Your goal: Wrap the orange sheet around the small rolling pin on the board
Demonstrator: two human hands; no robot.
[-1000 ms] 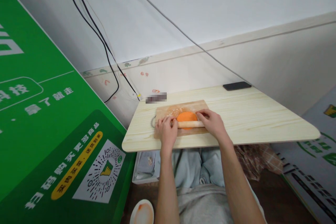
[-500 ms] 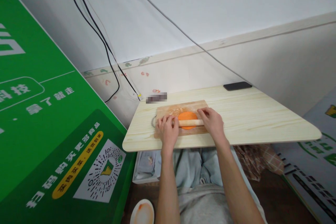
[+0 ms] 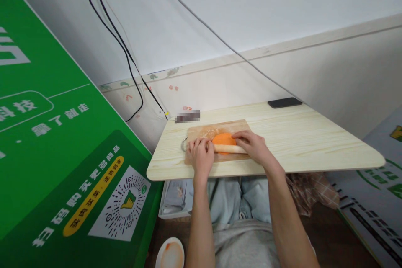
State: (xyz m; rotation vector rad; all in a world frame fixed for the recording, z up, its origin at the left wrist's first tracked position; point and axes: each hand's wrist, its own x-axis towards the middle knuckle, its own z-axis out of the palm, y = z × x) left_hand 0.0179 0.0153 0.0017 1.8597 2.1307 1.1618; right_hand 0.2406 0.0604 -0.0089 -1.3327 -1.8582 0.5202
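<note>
A round, flat sheet of orange dough (image 3: 223, 137) lies on a wooden cutting board (image 3: 240, 124). Across its near part rests a pale rolling pin (image 3: 228, 148). My left hand (image 3: 201, 155) is closed over the pin's left end, with the fingers curled down. The pin's right end disappears under my right hand (image 3: 253, 145). That hand's thumb and fingertips are pinched together at the dough's right edge; the exact contact is partly hidden. Light flour-like smears show on the board behind the dough.
The board is on a pale wood-grain table (image 3: 317, 142) against the wall. A black phone (image 3: 284, 102) lies at the back, and a blurred-out item (image 3: 187, 116) at the back left. Below are a stained white dish (image 3: 170, 253) and a white box (image 3: 176, 199). A green sign panel (image 3: 63, 142) stands left.
My right hand has shifted slightly left over the dough's edge, its wrist and forearm swinging out to the right. The rolling pin sits slightly nearer to me. My left hand is nearly still.
</note>
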